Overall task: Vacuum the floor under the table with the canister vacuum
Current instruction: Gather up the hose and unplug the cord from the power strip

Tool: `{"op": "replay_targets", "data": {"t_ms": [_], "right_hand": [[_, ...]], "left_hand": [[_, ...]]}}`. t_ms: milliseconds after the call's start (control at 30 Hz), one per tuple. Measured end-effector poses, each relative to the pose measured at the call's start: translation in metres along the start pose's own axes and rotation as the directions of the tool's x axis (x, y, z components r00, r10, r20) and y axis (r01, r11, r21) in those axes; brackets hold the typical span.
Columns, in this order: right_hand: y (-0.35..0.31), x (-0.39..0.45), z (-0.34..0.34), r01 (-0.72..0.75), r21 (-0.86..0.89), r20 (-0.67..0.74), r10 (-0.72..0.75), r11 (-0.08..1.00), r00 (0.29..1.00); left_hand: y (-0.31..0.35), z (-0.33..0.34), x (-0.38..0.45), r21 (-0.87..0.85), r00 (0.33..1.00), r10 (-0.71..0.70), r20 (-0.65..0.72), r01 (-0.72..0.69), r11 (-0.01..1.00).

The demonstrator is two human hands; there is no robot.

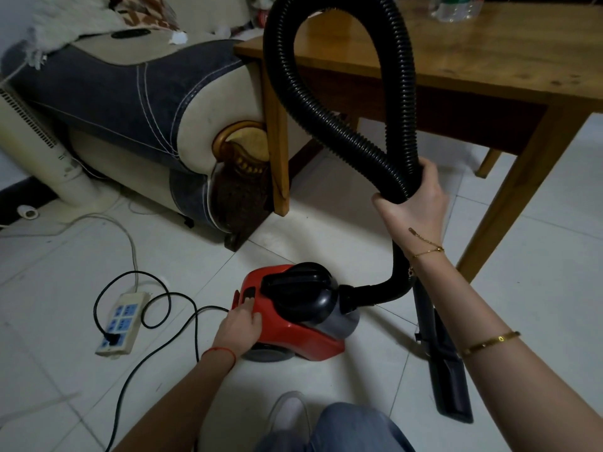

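Left hand [239, 321] reaching down, fingers flat and pressing; right hand [414, 200] raised, fingers curled in a grip.

Vacuum body [293, 334] red with black top; hose [332, 122] black, ribbed; tabletop [473, 57] brown wood; floor [65, 262] white tiles; power strip [122, 322] cream with blue sockets; sofa [130, 102] dark blue and cream.

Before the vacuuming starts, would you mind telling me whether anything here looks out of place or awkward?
Nothing is spilled or broken. The black hose does arch in a tall loop above the table edge, gripped by the right hand, and the power cord snakes loosely across the floor from the power strip.
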State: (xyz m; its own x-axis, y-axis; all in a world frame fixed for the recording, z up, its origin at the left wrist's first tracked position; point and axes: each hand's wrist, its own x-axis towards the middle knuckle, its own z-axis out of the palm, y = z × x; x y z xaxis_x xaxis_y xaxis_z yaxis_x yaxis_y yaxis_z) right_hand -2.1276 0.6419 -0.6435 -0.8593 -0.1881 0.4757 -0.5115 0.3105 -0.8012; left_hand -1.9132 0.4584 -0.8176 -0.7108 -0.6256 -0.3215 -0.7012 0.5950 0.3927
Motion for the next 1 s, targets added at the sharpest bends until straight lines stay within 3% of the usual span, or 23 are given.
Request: {"op": "replay_targets", "data": {"t_ms": [100, 167, 267, 367, 467, 600, 700, 1000], "right_hand": [[0.001, 0.001, 0.000, 0.009, -0.004, 0.000, -0.009, 1.000, 1.000], [0.002, 0.001, -0.002, 0.014, -0.009, 0.002, -0.014, 1.000, 1.000], [0.002, 0.003, -0.003, 0.016, -0.001, 0.005, -0.016, 1.000, 1.000], [0.002, 0.005, -0.003, 0.017, -0.008, 0.037, -0.017, 1.000, 0.999], [0.003, 0.008, -0.004, 0.003, -0.011, 0.088, -0.002, 1.000, 0.996], [0.001, 0.013, -0.002, 0.010, -0.039, 0.144, -0.004, 0.999, 0.990], [-0.001, 0.018, 0.003, 0.045, -0.068, 0.184, -0.032, 0.997, 0.982], [-0.025, 0.057, 0.057, 0.142, -0.032, 0.224, -0.131, 0.989, 0.966]], "left_hand": [[-0.001, -0.009, 0.011, -0.021, 0.998, 0.016, 0.053, -0.015, 1.000], [0.007, -0.010, 0.014, -0.042, 0.989, 0.138, -0.053, -0.140, 0.989], [0.034, -0.013, 0.014, 0.046, 0.892, 0.367, -0.263, -0.368, 0.929], [0.065, -0.016, 0.024, 0.223, 0.819, 0.528, -0.225, -0.484, 0.846], [0.082, -0.020, 0.040, 0.259, 0.854, 0.519, -0.017, -0.498, 0.828], [0.083, -0.029, 0.053, 0.329, 0.826, 0.539, 0.165, -0.561, 0.759], [0.079, -0.028, 0.056, 0.377, 0.819, 0.553, 0.155, -0.566, 0.733], [0.047, -0.069, 0.088, 0.324, 0.878, 0.471, 0.087, -0.472, 0.820]]}}
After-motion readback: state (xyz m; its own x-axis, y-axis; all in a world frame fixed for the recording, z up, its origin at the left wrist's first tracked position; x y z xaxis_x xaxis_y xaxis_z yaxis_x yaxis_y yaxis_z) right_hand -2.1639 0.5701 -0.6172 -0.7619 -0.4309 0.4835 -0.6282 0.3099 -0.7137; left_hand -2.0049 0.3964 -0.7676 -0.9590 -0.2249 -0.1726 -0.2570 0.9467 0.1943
